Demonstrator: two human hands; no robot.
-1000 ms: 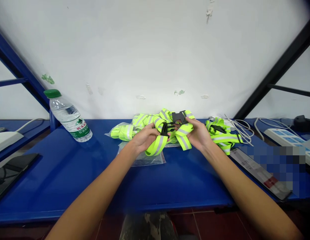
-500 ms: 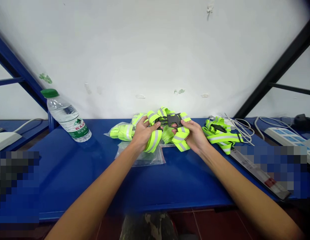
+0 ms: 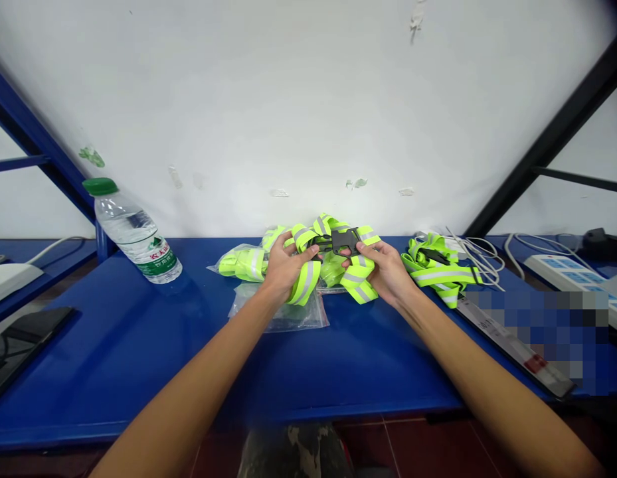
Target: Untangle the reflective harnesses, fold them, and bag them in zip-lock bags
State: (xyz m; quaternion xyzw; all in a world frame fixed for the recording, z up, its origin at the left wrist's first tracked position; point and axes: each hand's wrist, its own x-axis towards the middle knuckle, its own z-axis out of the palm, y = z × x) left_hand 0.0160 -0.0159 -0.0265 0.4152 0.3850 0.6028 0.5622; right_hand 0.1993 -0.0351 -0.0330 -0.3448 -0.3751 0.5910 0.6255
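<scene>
Pinching the black buckle [image 3: 344, 241], the left hand [image 3: 284, 267] and right hand [image 3: 386, 267], both nearly closed, hold its yellow straps [image 3: 305, 281] over the blue table [image 3: 188, 365]; it might jam if its halves tilt.

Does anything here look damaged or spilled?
Yes, the white wall looks damaged: scattered chipped or peeling patches, some greenish, break its otherwise plain surface. No spill shows. The water bottle appears tilted, though wide-angle distortion may explain that.

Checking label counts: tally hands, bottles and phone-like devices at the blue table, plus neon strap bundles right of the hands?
Hands, left hand and right hand: 2
Bottle: 1
Phone-like devices: 2
Neon strap bundle: 1
Total: 6
</scene>
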